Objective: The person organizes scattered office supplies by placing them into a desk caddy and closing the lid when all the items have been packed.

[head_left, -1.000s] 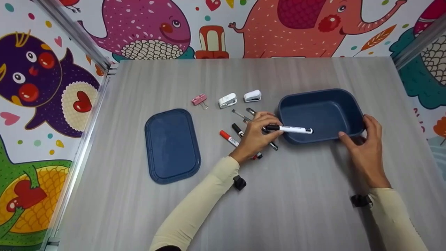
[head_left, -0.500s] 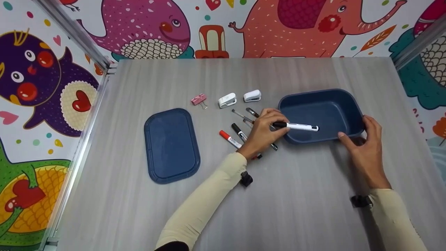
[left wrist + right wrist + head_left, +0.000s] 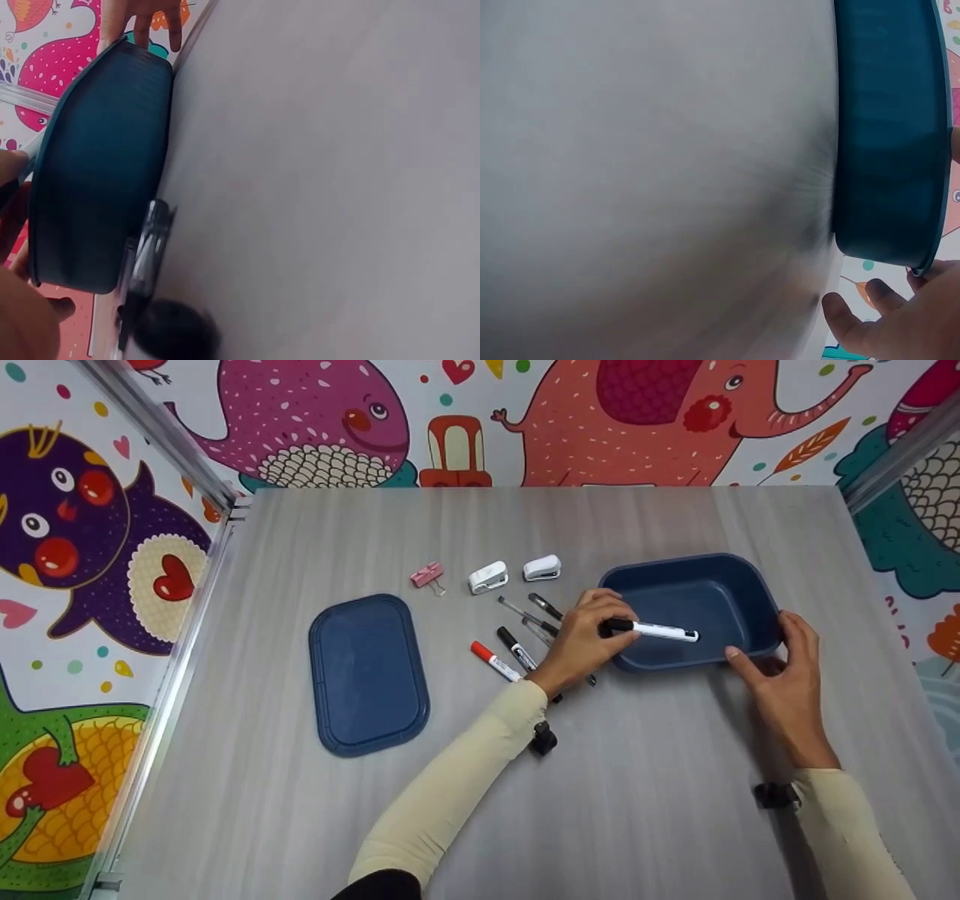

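1. Pinched between the thumb and fingers of the left hand (image 3: 583,639): a white marker (image 3: 666,631), black cap at the fingertips, barrel pointing right over the opening of a dark blue container (image 3: 694,596). Contact between that hand and the rim: impossible to tell.
2. Clasped around the near right corner of the container: the right hand (image 3: 789,690), thumb at the near rim, fingers at the right end.
3. Set upright, open side up, right of centre on a pale wood-grain table (image 3: 637,802): the same container.
4. Scattered left of it, partly hidden by the left hand: a red-capped marker (image 3: 496,661), a black-capped marker (image 3: 517,650) and several pens (image 3: 544,605), too overlapped to count.
5. Lined up farther back, near one another but apart: a pink binder clip (image 3: 427,575) and two small white staplers (image 3: 488,578).
6. Lying flat on the left, well apart from the container: a dark blue lid (image 3: 369,675).
7. Pulled over both forearms: pale yellow sleeves (image 3: 450,787).
8. Printed across the surrounding walls (image 3: 315,420): brightly coloured cartoon animals.
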The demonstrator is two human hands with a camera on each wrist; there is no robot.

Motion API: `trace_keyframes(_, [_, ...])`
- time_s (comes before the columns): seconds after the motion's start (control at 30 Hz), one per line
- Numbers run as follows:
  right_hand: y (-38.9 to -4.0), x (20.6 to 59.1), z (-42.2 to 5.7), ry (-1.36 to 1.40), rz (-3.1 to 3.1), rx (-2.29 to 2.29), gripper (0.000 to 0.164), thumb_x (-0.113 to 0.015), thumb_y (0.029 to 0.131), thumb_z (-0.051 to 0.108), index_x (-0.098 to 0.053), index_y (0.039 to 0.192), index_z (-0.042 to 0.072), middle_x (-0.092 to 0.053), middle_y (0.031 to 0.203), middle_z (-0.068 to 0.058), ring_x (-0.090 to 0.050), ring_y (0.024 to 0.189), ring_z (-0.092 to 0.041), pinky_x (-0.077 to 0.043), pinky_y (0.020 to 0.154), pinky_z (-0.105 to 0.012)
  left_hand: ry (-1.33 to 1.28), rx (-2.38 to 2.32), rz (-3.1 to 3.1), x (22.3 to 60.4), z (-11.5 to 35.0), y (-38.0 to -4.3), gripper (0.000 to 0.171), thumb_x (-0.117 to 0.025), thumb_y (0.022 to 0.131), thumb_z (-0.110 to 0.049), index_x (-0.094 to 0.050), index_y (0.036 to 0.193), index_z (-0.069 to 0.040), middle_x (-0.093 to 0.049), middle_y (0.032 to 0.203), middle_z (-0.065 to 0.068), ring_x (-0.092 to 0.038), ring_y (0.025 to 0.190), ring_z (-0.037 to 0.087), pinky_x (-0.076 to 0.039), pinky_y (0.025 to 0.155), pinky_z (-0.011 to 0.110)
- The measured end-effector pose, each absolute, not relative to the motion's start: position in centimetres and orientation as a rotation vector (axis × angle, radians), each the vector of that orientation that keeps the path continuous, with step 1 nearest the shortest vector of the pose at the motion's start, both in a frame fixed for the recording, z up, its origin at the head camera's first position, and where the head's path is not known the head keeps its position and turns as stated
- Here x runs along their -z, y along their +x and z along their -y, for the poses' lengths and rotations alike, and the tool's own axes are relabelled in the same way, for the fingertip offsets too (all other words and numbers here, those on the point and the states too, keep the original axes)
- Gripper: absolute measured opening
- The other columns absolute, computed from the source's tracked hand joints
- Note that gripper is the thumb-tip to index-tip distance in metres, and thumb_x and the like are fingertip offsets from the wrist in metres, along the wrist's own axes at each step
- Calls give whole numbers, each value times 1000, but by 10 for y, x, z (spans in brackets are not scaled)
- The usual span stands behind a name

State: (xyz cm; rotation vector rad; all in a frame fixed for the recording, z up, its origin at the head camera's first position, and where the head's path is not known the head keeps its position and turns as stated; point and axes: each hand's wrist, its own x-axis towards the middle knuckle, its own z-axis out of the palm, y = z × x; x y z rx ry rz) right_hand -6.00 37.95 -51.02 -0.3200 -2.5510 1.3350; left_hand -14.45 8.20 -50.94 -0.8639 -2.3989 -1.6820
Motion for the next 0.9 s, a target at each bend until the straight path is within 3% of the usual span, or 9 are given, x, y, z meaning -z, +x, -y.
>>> trace_keyframes(0.27, [-60,511,-380,-317,2555,-1346,88,-83,98,15,-36,172,12,-32,173,-1,-35,160,-28,-41,119,-42,-918,1616,2394,513,-93,-148,18,-89,94,-11,-82,109,-2,-80,117,9,-59,134,27,-38,121,25])
trace_keyframes(0.47, [-60,510,-380,-299,2562,-1341,88,-83,99,15,-35,173,13,-32,173,-2,-35,159,-28,-41,119,-43,-956,1411,2473,515,-100,-147,18,-88,97,-18,-83,110,-7,-80,117,4,-57,135,24,-32,125,28])
trace_keyframes(0.7, [-60,510,-380,-273,2552,-1318,88,-85,96,15,-39,172,13,-34,172,0,-39,157,-24,-45,111,-35,-983,1231,2608,510,-102,-146,19,-86,99,-27,-84,111,-12,-80,118,-2,-53,141,25,-27,128,39])
trace_keyframes(0.9, [-59,510,-382,-292,2566,-1311,90,-86,97,17,-37,172,14,-34,172,0,-38,158,-25,-44,115,-39,-994,1181,2771,503,-103,-147,25,-87,97,-36,-86,113,-17,-80,120,-6,-50,142,20,-26,128,39])
